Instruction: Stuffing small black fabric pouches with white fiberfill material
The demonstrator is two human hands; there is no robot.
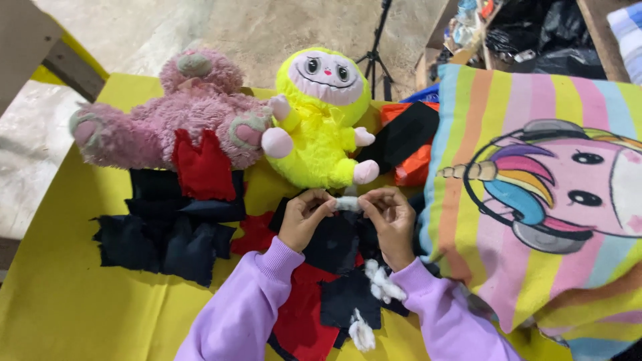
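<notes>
Head view is looking down on you: your left hand (304,217) and right hand (391,217) are meeting over the yellow surface (60,301), and the fingers of both are pinching the small white tuft of stuffing (348,203) between them, one hand at each end. The tuft is hanging just in front of the feet of the yellow plush toy (321,120), above a dark navy fabric piece (334,244) that is lying under your hands. Red fabric (301,321) is showing beneath it between your lilac sleeves, and more white stuffing clumps (381,284) are lying on the dark cloth near your right wrist, with another clump lower down.

Left of the yellow toy, a pink plush bear (167,120) is lying on its back with a red cloth scrap (200,167) draped over it. Below the bear, a pile of navy fabric scraps (167,234) is spreading across the surface. On your right, a striped unicorn cushion (542,194) is resting just beside your right arm, and orange and black cloth (408,144) is peeking out behind it.
</notes>
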